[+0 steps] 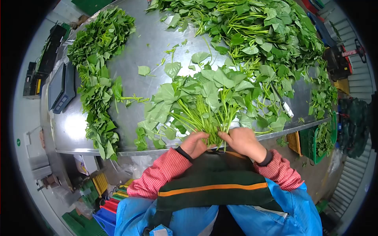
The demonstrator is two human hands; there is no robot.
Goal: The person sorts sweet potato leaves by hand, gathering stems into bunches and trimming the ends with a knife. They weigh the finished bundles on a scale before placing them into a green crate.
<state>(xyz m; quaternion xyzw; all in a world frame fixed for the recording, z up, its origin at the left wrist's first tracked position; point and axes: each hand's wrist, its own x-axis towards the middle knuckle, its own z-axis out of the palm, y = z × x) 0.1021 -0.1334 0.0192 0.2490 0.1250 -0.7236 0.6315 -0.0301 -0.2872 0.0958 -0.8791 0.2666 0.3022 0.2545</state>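
Stems point(201, 115) of a bunch of leafy greens point(204, 88) are gripped by the left hand point(194, 144) and the right hand point(244, 141). Both hands are closed tight round them at the near edge of the steel worktop point(157, 43). If the grip is loosened, stems could be dropped off that edge. Leaves could be torn by a hard pull, or mixed up with the big pile point(256, 35) just beside.

Stem ends of the leafy bunch point(204, 106) are hidden inside the grip of the left hand point(193, 143) and right hand point(244, 142). The far leaf pile point(256, 27) runs off the top edge.
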